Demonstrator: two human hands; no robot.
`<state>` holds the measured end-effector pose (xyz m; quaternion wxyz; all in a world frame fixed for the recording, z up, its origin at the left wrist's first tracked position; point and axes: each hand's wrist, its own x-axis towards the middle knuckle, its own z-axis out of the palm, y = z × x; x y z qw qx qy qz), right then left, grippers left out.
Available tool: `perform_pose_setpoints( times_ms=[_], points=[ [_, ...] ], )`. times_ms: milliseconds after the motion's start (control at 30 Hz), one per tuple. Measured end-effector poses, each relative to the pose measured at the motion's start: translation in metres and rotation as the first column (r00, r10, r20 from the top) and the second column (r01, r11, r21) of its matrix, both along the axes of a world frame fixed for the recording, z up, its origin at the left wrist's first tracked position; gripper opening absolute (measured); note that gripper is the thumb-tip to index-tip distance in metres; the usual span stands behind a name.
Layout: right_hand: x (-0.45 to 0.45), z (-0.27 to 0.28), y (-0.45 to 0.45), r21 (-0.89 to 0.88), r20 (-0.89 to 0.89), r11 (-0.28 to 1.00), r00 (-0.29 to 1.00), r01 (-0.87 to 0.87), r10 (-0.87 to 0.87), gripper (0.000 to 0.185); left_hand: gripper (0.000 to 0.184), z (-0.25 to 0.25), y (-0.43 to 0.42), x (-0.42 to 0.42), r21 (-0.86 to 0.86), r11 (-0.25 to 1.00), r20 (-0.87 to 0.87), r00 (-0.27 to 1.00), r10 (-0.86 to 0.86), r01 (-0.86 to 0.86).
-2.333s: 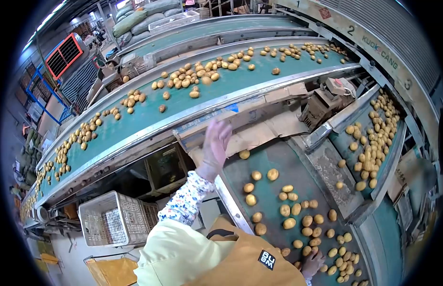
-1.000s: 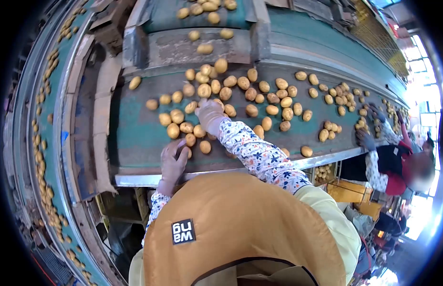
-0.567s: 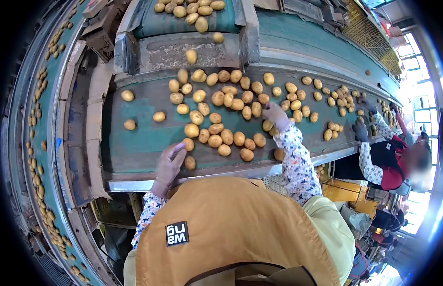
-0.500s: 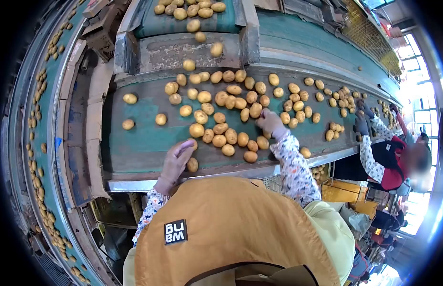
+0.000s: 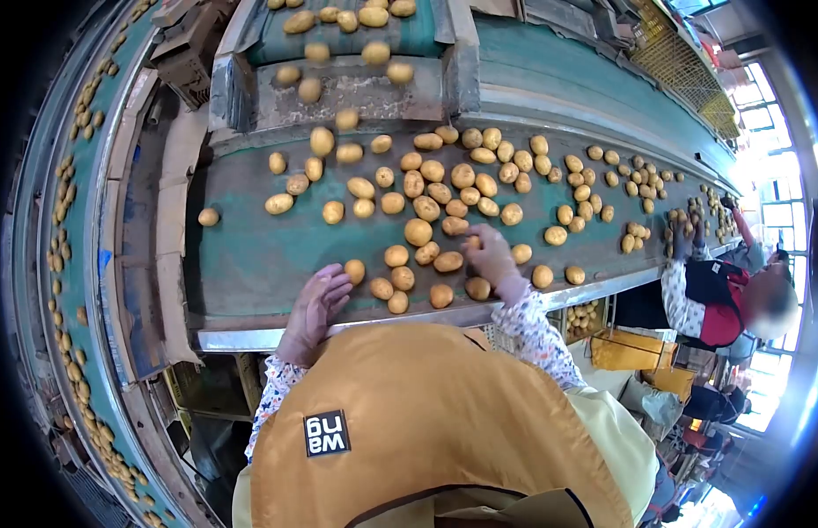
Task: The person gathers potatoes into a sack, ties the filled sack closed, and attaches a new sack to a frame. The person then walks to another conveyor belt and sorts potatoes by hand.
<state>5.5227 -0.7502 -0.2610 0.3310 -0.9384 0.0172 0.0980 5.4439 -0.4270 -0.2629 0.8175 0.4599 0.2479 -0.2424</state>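
Many yellow-brown potatoes (image 5: 418, 232) lie spread over a green conveyor belt (image 5: 250, 264) in front of me. My left hand (image 5: 317, 306) is over the belt's near edge, its fingers loosely apart and holding nothing. A single potato (image 5: 355, 270) lies right at its fingertips. Farther right, my right hand (image 5: 492, 257) reaches low over the belt with its fingers curled round a potato (image 5: 473, 243), mostly hidden by them. Another potato (image 5: 477, 288) sits just under that hand, beside the wrist.
Potatoes drop from a feeding belt (image 5: 277, 35) down a chute (image 5: 272, 101). A metal rim (image 5: 250, 341) borders my side. At left runs another belt of potatoes (image 5: 74, 370). A co-worker (image 5: 726, 290) handles potatoes farther right. Yellow crates (image 5: 633, 350) stand below.
My right hand has drawn nearer and slightly left, its fingers now round a potato. My left hand has shifted slightly left and turned, fingers more apart. The potatoes have moved right and more have dropped.
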Motion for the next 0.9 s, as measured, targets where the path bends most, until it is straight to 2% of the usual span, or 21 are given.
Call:
perform_pose_setpoints(
  times_ms=[33, 67, 100, 133, 167, 200, 233, 267, 333, 400, 467, 500, 567, 600, 667, 733, 767, 800, 833, 867, 900],
  points=[
    [-0.001, 0.019, 0.036, 0.145, 0.028, 0.989, 0.999, -0.035, 0.031, 0.025, 0.048, 0.020, -0.005, 0.004, -0.082, 0.996, -0.044, 0.998, 0.043, -0.047],
    [-0.006, 0.028, 0.070, 0.247, -0.033, 0.959, 0.988, -0.139, 0.151, 0.034, 0.048, 0.022, -0.010, 0.007, -0.078, 0.996, -0.045, 0.998, 0.038, -0.041],
    [-0.010, 0.015, 0.093, 0.389, 0.205, 0.806, 0.895, -0.445, 0.396, 0.036, 0.046, 0.022, -0.013, 0.013, -0.293, 0.955, -0.014, 0.999, 0.035, -0.038],
    [-0.002, 0.035, 0.120, 0.301, 0.275, 0.738, 0.796, -0.604, 0.540, 0.038, 0.044, 0.021, -0.011, 0.020, -0.493, 0.870, 0.018, 0.999, 0.035, -0.021],
    [0.017, 0.028, 0.136, 0.225, 0.285, 0.763, 0.790, -0.606, 0.543, 0.036, 0.039, -0.046, 0.001, 0.014, 0.181, 0.978, 0.466, 0.867, -0.177, 0.103],
    [0.042, 0.015, 0.148, 0.062, 0.240, 0.863, 0.846, -0.502, 0.475, 0.030, 0.039, -0.040, 0.006, 0.022, 0.182, 0.977, 0.471, 0.862, -0.189, 0.114],
    [0.068, -0.006, 0.157, -0.129, 0.254, 0.944, 0.911, -0.302, 0.326, 0.026, 0.037, -0.025, 0.011, 0.030, -0.084, 0.989, 0.303, 0.949, -0.093, 0.124],
    [0.095, -0.013, 0.158, -0.224, 0.205, 0.939, 0.929, -0.262, 0.308, 0.032, 0.036, -0.011, 0.017, 0.037, -0.338, 0.938, 0.100, 0.994, -0.044, 0.075],
    [0.126, -0.027, 0.162, -0.286, -0.023, 0.912, 0.953, -0.295, 0.302, 0.034, 0.036, 0.000, 0.024, 0.032, -0.281, 0.958, 0.115, 0.993, -0.016, 0.048],
    [0.124, -0.047, 0.180, -0.385, 0.005, 0.864, 0.936, -0.324, 0.353, 0.031, 0.038, 0.000, 0.037, 0.028, -0.267, 0.957, -0.089, 0.992, 0.089, -0.110],
    [0.111, -0.063, 0.187, -0.366, -0.020, 0.778, 0.840, -0.511, 0.542, 0.033, 0.038, -0.015, 0.051, 0.021, -0.238, 0.957, -0.128, 0.982, 0.137, -0.164],
    [0.093, -0.071, 0.192, -0.309, 0.067, 0.808, 0.836, -0.502, 0.545, 0.027, 0.039, -0.024, 0.060, 0.016, -0.235, 0.955, -0.119, 0.981, 0.156, -0.180],
    [0.062, -0.067, 0.204, 0.078, 0.091, 0.911, 0.913, -0.404, 0.397, 0.027, 0.040, -0.024, 0.071, 0.009, -0.229, 0.948, -0.121, 0.972, 0.200, -0.223],
    [0.044, -0.068, 0.212, 0.266, 0.233, 0.882, 0.914, -0.388, 0.331, 0.027, 0.039, -0.017, 0.072, 0.011, -0.306, 0.931, -0.161, 0.974, 0.157, -0.200],
    [0.012, -0.043, 0.230, 0.296, 0.436, 0.743, 0.777, -0.600, 0.454, 0.031, 0.039, -0.016, 0.072, 0.011, -0.375, 0.905, -0.225, 0.967, 0.120, -0.200],
    [0.018, 0.006, 0.240, 0.268, 0.360, 0.716, 0.757, -0.644, 0.546, 0.036, 0.031, -0.033, 0.080, 0.026, -0.478, 0.822, -0.297, 0.938, 0.182, -0.310],
    [0.021, 0.019, 0.236, 0.226, 0.291, 0.691, 0.724, -0.687, 0.625, 0.040, 0.026, -0.017, 0.090, 0.038, -0.637, 0.703, -0.269, 0.946, 0.181, -0.316],
    [0.019, -0.013, 0.220, 0.082, 0.478, 0.808, 0.734, -0.584, 0.482, 0.048, 0.028, 0.005, 0.110, 0.044, -0.765, 0.523, -0.255, 0.923, 0.289, -0.375],
    [0.015, -0.019, 0.203, -0.018, 0.436, 0.897, 0.803, -0.442, 0.405, 0.052, 0.031, 0.033, 0.131, 0.043, -0.859, 0.322, -0.260, 0.880, 0.396, -0.399],
    [0.017, -0.011, 0.187, -0.030, 0.376, 0.913, 0.842, -0.407, 0.387, 0.054, 0.048, 0.031, 0.186, 0.036, -0.750, 0.476, -0.075, 0.773, 0.630, -0.460],
    [0.011, -0.022, 0.170, -0.140, 0.314, 0.908, 0.852, -0.395, 0.419, 0.059, 0.062, 0.088, 0.201, 0.043, -0.894, 0.340, 0.058, 0.677, 0.733, -0.291]
  ],
)
